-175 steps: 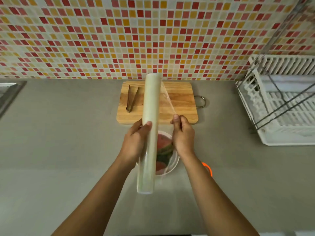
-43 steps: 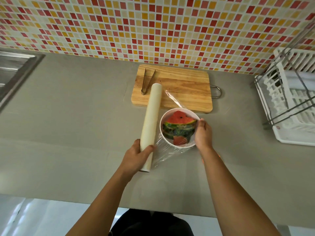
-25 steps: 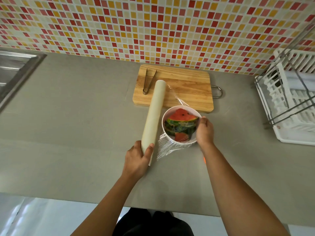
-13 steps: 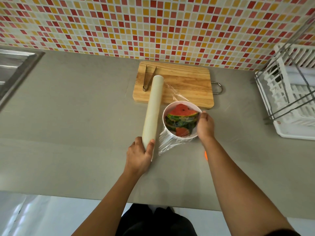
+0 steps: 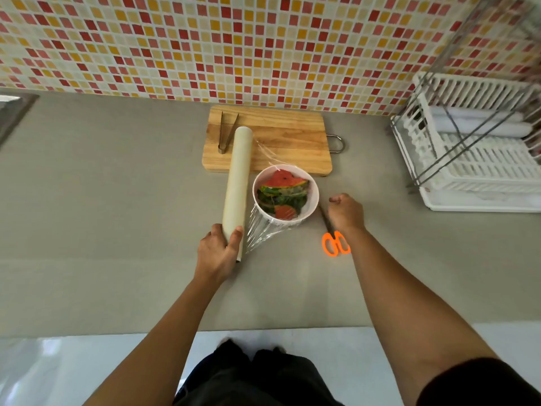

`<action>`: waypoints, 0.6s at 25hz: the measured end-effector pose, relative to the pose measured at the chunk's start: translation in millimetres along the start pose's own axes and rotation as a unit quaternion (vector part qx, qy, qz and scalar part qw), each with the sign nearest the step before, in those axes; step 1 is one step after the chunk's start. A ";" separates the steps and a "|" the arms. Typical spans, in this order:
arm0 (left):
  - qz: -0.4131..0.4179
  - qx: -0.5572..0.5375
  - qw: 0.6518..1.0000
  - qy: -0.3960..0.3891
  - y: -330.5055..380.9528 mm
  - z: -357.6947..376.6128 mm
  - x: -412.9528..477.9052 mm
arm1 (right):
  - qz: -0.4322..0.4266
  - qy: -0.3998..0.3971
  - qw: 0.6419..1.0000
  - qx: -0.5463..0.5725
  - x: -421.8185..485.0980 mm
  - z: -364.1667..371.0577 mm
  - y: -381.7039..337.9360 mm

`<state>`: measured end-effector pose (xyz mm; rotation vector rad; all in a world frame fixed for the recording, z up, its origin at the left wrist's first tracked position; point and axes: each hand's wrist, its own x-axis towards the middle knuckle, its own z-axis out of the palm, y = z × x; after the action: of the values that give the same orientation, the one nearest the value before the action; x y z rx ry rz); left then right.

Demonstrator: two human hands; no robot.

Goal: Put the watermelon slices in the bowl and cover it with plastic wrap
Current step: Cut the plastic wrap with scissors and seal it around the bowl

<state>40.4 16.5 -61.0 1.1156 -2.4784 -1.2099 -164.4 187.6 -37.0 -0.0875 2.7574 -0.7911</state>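
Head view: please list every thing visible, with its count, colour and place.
counter: 1, grey, across the view
cutting board: 1, light wood, by the tiled wall
tongs: 1, metal, on the board's left part
bowl: 1, white, before the board
watermelon slices: several, red with green rind, in the bowl
plastic wrap roll: 1, cream, left of the bowl
plastic film: 1 sheet, clear, from roll over the bowl
scissors: 1, orange handles, right of the bowl
dish rack: 1, white, far right
left hand: 1, grips the roll's near end
right hand: 1, fingers curled, over the scissors' blades
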 end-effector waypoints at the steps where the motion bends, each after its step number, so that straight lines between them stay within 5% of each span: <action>1: 0.001 0.000 1.000 -0.001 0.0 -0.4 -0.1 | 0.000 -0.004 1.000 -0.030 -6.9 -2.4 4.0; 11: 0.009 -0.016 1.000 0.010 -1.2 -1.0 -1.5 | -0.004 -0.043 0.981 -0.191 -49.4 6.2 26.8; 15: 0.003 -0.033 0.999 0.004 -3.3 -1.7 -0.5 | -0.040 -0.005 0.992 -0.120 -71.7 5.2 33.1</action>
<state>43.3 14.6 -62.2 1.0932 -2.4156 -1.2729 -93.4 222.4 -41.4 -0.2507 2.8428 -0.4721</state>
